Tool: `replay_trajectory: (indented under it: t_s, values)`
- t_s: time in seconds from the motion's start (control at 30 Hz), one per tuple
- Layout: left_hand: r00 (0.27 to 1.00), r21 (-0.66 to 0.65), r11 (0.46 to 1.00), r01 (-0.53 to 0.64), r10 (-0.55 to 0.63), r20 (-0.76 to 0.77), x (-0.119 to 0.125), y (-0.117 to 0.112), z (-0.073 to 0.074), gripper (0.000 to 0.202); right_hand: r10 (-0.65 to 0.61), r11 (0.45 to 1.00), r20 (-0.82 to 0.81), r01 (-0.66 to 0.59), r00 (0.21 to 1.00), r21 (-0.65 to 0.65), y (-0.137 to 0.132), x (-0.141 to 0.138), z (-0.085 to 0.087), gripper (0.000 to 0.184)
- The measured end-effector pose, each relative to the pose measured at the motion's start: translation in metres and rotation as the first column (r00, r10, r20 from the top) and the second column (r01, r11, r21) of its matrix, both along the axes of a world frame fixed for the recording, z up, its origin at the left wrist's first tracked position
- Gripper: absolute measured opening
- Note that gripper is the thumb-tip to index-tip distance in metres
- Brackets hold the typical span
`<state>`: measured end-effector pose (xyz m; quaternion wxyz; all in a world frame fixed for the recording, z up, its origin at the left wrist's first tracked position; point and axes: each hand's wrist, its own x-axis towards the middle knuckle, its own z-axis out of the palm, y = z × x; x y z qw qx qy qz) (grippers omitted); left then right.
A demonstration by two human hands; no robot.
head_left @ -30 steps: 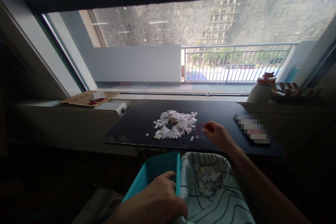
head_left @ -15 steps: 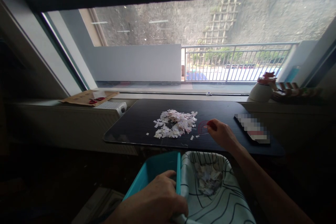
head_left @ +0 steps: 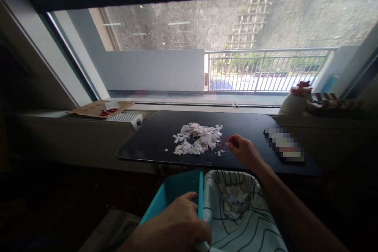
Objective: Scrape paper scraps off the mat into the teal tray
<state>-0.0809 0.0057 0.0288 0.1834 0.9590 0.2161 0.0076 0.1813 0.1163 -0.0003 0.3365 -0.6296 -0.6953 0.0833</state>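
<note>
My left hand (head_left: 181, 218) grips the near side of the teal bin (head_left: 169, 189), fingers curled over its rim where it meets a second bin. Beside it, the white bin (head_left: 251, 240) with black wavy lines holds paper scraps (head_left: 234, 201). Over the dark table my right hand (head_left: 243, 151) is closed in a pinch on a thin, see-through reddish piece (head_left: 226, 143); its kind is unclear. Left of those fingertips lies a loose heap of small white paper pieces (head_left: 197, 139), with a few strays near the hand.
On the right of the dark table (head_left: 150, 141) lies a flat blurred-out object (head_left: 285, 145). Red-handled scissors (head_left: 106, 113) rest on a brown envelope (head_left: 88, 109) by the radiator (head_left: 126, 117). A white jug (head_left: 292, 102) stands on the sill at right.
My right hand has moved slightly left, towards the paper heap, with the reddish piece. A stray scrap near it has shifted slightly right. My left hand stays on the bin.
</note>
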Motion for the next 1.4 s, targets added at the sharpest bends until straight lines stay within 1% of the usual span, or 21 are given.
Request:
replay_trajectory:
  t_s: [0.1, 0.13, 0.23, 0.3, 0.37, 0.5, 0.67, 0.8, 1.0, 1.17, 1.3, 1.4]
  values:
    - [0.995, 0.058, 0.995, -0.084, 0.086, -0.040, 0.000, -0.005, 0.001, 0.013, -0.005, 1.000, 0.006, 0.005, 1.000, 0.001, 0.000, 0.001, 0.001, 0.019]
    - [0.995, 0.058, 0.994, -0.092, 0.095, -0.041, 0.000, -0.005, 0.001, 0.013, -0.008, 1.000, 0.009, 0.008, 1.000, 0.000, 0.000, 0.001, 0.001, 0.019]
    - [0.998, -0.043, 0.998, -0.045, 0.044, -0.038, 0.000, -0.002, -0.001, 0.016, -0.026, 1.000, 0.012, 0.026, 1.000, -0.001, -0.001, 0.002, 0.002, 0.020]
    - [0.999, -0.088, 0.996, -0.032, 0.028, -0.038, -0.001, 0.002, -0.003, 0.018, -0.026, 1.000, 0.011, 0.026, 1.000, -0.002, -0.002, 0.002, 0.003, 0.020]
    - [0.999, -0.087, 0.995, -0.040, 0.037, -0.030, -0.002, 0.004, -0.006, 0.018, -0.011, 1.000, 0.010, 0.011, 1.000, -0.008, -0.004, 0.003, 0.004, 0.019]
    - [1.000, -0.075, 0.997, -0.011, 0.011, 0.001, -0.003, 0.004, -0.007, 0.017, 0.022, 1.000, 0.002, -0.022, 1.000, -0.020, -0.005, 0.009, 0.003, 0.015]
    - [0.999, -0.066, 0.997, -0.036, 0.035, -0.018, -0.003, 0.003, -0.008, 0.017, 0.000, 1.000, -0.023, 0.000, 1.000, 0.006, 0.001, 0.012, -0.001, 0.023]
    - [1.000, -0.067, 0.998, -0.021, 0.020, -0.010, -0.003, 0.004, -0.008, 0.016, 0.050, 0.999, -0.012, -0.050, 0.999, -0.011, 0.003, 0.012, -0.001, 0.017]
    - [1.000, -0.043, 0.999, -0.026, 0.025, -0.009, -0.005, 0.003, -0.007, 0.019, -0.022, 1.000, 0.015, 0.022, 1.000, 0.016, 0.001, 0.017, 0.006, 0.022]
    - [0.999, -0.049, 0.998, -0.028, 0.026, -0.028, -0.004, 0.003, -0.005, 0.018, 0.019, 1.000, 0.058, -0.019, 0.998, 0.007, 0.004, 0.013, 0.008, 0.020]
    - [0.999, -0.067, 0.997, -0.042, 0.041, -0.012, -0.004, 0.003, -0.005, 0.018, 0.053, 0.999, 0.041, -0.053, 0.998, 0.008, 0.004, 0.008, 0.007, 0.022]
    - [0.998, -0.070, 0.996, -0.059, 0.058, -0.010, -0.004, 0.002, -0.004, 0.017, 0.081, 0.997, 0.035, -0.080, 0.996, -0.010, 0.000, 0.010, 0.006, 0.019]
